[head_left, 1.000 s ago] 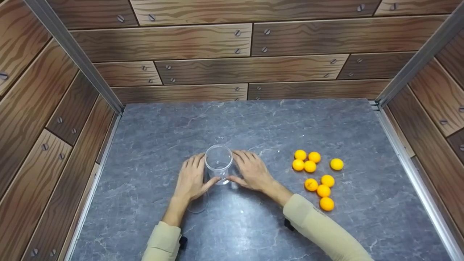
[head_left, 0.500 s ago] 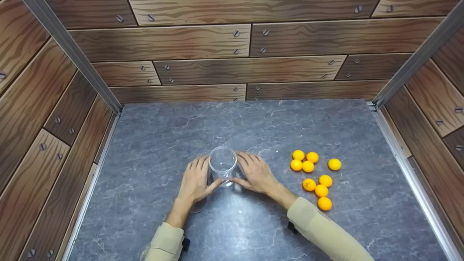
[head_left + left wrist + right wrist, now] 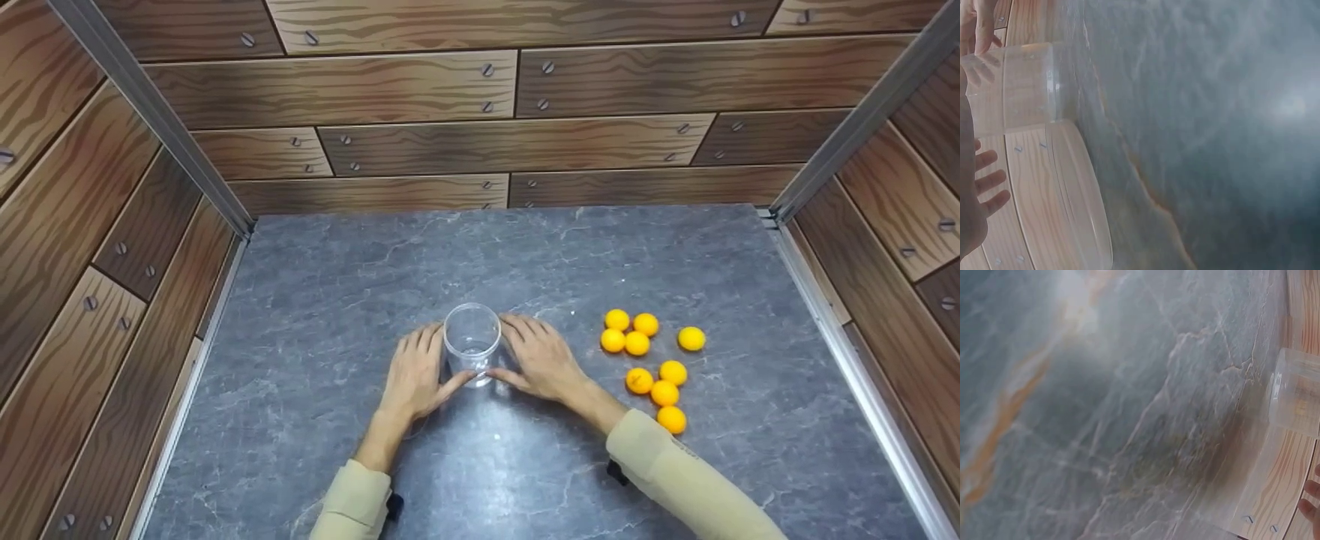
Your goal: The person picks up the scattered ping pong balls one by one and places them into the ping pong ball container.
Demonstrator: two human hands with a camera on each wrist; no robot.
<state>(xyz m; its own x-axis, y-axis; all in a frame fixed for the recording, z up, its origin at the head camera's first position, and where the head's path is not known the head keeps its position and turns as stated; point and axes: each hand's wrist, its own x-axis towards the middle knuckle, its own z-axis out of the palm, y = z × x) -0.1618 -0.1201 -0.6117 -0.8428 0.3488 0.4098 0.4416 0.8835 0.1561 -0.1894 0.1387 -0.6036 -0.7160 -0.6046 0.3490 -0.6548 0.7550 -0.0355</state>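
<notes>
One clear jar (image 3: 472,351) | between both hands (image 3: 415,375) (image 3: 541,360) | nine balls (image 3: 664,393) outside

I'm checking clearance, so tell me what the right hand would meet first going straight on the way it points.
Probably the clear cylindrical container, which stands close by the right hand in the head view. Depth is unclear, so the hand might instead slip past its far side.

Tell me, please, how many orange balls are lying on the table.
9: four far balls in a cluster, one lone ball to their right, and four nearer balls. Any behind the right sleeve would be hidden.
</notes>
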